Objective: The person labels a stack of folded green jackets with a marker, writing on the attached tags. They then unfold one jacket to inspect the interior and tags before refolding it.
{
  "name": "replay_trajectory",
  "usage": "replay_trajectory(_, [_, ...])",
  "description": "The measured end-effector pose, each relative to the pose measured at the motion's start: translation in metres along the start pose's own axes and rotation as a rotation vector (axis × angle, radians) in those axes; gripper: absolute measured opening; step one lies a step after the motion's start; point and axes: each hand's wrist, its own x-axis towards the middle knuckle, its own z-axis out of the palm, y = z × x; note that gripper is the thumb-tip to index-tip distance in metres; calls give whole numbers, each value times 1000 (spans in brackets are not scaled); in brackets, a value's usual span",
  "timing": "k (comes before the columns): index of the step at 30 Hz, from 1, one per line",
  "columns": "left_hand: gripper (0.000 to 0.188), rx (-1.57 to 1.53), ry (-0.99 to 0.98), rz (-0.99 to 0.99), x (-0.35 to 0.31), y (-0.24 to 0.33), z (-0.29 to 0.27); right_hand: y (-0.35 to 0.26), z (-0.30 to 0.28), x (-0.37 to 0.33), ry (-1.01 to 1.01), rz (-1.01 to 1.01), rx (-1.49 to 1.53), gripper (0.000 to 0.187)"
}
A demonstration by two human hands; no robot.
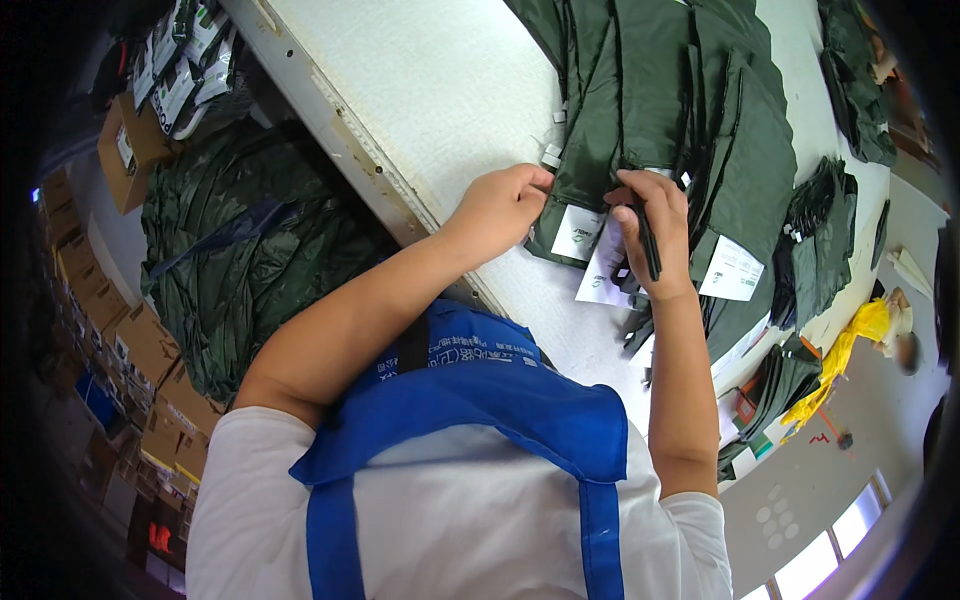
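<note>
On the left side, many brown cardboard boxes (pixel 143 343) stand in stacks, too many in blur for an exact count, and I cannot tell what is inside. One nearer cardboard box (pixel 146 165) stands beside several packages (pixel 178 97) with white printed faces. A big heap of dark green cloth (pixel 235 250) lies below the table (pixel 430 75); I cannot see if a container holds it.

The dark green garments (pixel 650 100) lie layered on the table, in front of the person. Three large white tags show clearly on them: one (pixel 577 233) between the hands, one (pixel 603 277) just below it, and one (pixel 733 268) to the right.

Two hands are at work. The left hand (pixel 507 207) has its fingers curled together at the garments' left edge; whether they pinch cloth, I cannot tell. The right hand (pixel 662 225) has its fingers bent around one slim black tool (pixel 650 247), above the garments.
</note>
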Motion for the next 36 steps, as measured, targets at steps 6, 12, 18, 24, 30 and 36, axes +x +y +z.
replay_trajectory(6, [41, 174, -51, 219, -10, -2, 18, -16, -1, 10, 240, 273, 357, 29])
replay_trajectory(12, [46, 559, -318, 511, -7, 14, 64, -59, -15, 48, 20, 322, 1031, 38])
replay_trajectory(18, [29, 433, -170, 588, -5, -5, 42, -19, 5, 31, 186, 373, 668, 27])
replay_trajectory(24, [23, 379, 128, 206, 5, 1, -4, -14, 11, 6, 215, 335, 654, 12])
replay_trajectory(30, [30, 1023, 93, 730, -12, -22, 14, -31, 6, -20, 107, 220, 309, 15])
replay_trajectory(36, [33, 1077, 89, 871, -8, -34, 7, -25, 24, -22, 133, 88, 215, 16])
